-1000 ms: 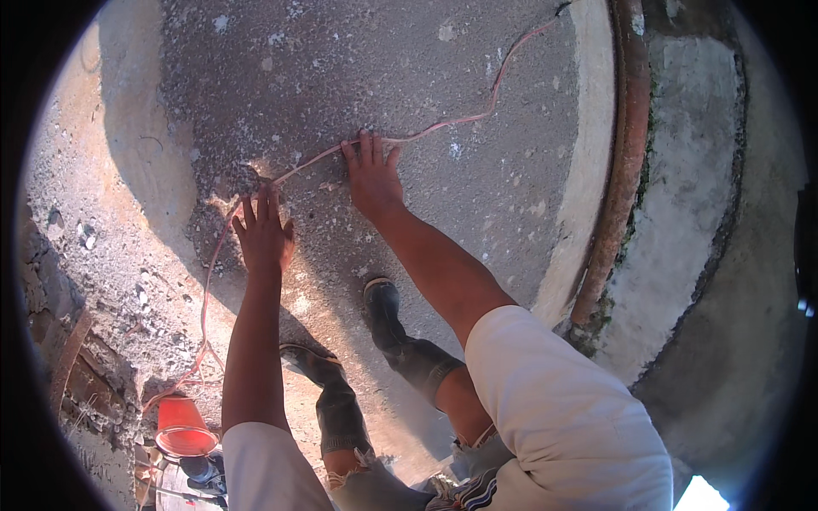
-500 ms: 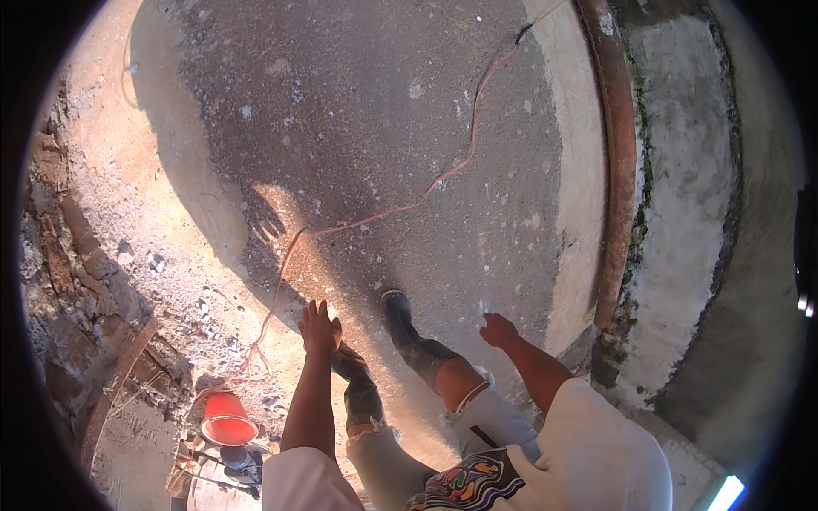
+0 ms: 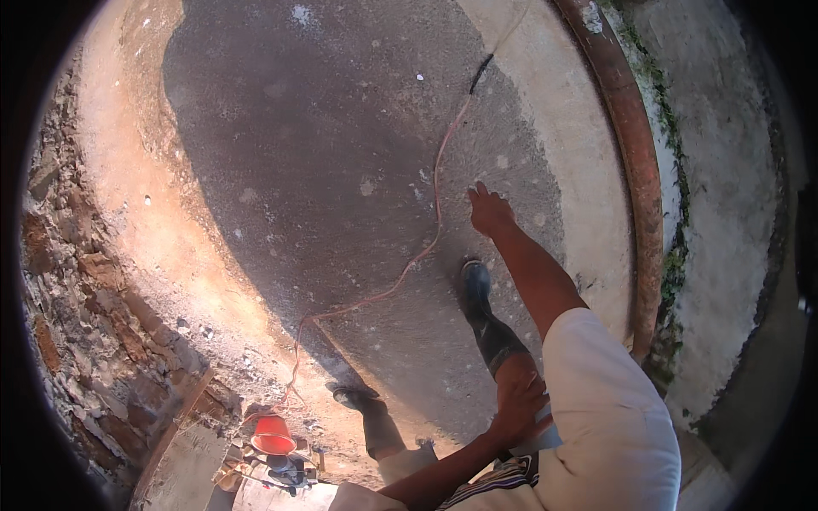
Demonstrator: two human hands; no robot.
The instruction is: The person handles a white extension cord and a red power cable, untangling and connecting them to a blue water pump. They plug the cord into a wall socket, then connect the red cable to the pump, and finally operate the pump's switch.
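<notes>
My right hand [image 3: 492, 211] reaches forward over the concrete ground [image 3: 324, 170]. Its fingers are partly stretched and apart, with nothing visible in them. Across the front of my body, my left hand [image 3: 516, 404] lies by my right thigh and the edge of the pale shirt [image 3: 609, 409]. Its fingers look spread; whether they touch the cloth or leg I cannot tell. A thin reddish cord [image 3: 375, 299] winds over the ground, left of my right hand. The dark rubber boots [image 3: 490, 328] on my feet stand apart, the right one farther forward.
At lower left a red bucket [image 3: 273, 436] stands beside a dark object [image 3: 290, 471] and a pale board [image 3: 183, 464]. Broken stone rubble [image 3: 94, 315] lines the left. A rusty brown pipe [image 3: 643, 162] curves along the right, beside a mossy concrete ledge [image 3: 724, 170].
My left hand has swung from the front left across my body to the right thigh. My right hand has moved forward. The view has shifted, and my right boot stands farther forward.
</notes>
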